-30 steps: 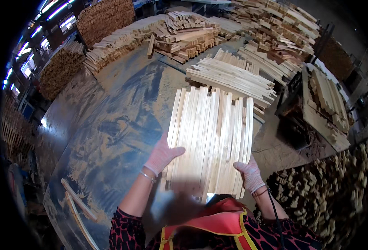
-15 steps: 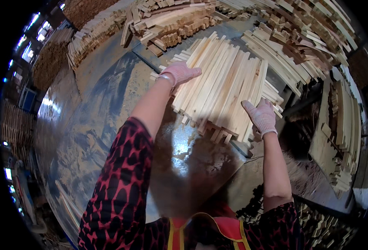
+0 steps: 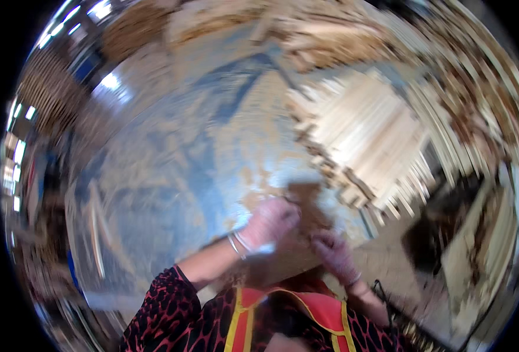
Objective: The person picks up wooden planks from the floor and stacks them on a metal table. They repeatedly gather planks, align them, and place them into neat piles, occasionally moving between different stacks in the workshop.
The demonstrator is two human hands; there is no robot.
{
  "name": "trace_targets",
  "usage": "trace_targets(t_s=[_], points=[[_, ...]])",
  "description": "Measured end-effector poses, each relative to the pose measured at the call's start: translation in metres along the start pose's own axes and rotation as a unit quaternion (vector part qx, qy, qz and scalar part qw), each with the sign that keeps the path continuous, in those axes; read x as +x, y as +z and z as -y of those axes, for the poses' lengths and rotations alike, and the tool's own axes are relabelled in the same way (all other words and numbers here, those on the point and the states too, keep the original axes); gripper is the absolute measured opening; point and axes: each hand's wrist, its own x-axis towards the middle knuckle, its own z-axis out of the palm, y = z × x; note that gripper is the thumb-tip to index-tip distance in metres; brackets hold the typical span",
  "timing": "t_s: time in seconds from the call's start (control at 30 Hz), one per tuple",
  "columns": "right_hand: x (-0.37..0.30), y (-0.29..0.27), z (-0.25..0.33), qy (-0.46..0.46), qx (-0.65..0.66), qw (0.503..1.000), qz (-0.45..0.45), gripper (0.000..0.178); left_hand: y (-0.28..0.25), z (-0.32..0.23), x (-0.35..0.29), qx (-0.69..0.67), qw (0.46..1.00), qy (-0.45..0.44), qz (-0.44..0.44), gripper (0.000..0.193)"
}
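Note:
My left hand point(image 3: 269, 223), in a pinkish knit glove, hovers near the front edge of the metal-topped table. My right hand point(image 3: 334, 255), gloved the same way, is close beside it, lower and to the right. Both look loosely curled, but motion blur smears the fingers, and nothing held can be made out. Beyond my hands and to the right lies a stack of pale wooden strips point(image 3: 371, 129), laid side by side in layers with uneven ends. Neither hand touches it.
Sawdust coats parts of the table point(image 3: 171, 193). Two thin strips point(image 3: 97, 229) lie near its left edge. More wood is piled at the back point(image 3: 330, 44) and along the right point(image 3: 477, 105). A board with wood on it point(image 3: 477, 240) stands at the lower right, next to a dark gap.
Both hands have let go of the stack's sides and drawn back close to my body, nearer each other. The view has turned left, so the stack now appears farther right.

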Motion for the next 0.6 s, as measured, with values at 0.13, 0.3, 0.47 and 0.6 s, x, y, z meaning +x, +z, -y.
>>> trace_targets(t_s=[0.13,0.3,0.47,0.6], points=[[-0.042,0.127,-0.004,0.063,0.201,0.973,0.094,0.035,0.039,0.021,-0.161,-0.362,0.878,0.061,-0.306,0.018],[-0.083,0.272,-0.017,-0.066,0.042,0.986,0.146,0.031,0.095,0.031,-0.275,-0.726,0.549,-0.04,-0.412,0.025],[-0.083,0.467,-0.024,-0.062,0.005,0.982,0.179,0.033,0.069,0.072,-0.428,-0.605,0.556,-0.024,-0.569,0.033],[-0.135,0.611,-0.071,-0.215,-0.097,0.914,0.329,0.036,0.118,0.158,-0.535,-0.42,0.664,-0.037,-0.617,0.042]])
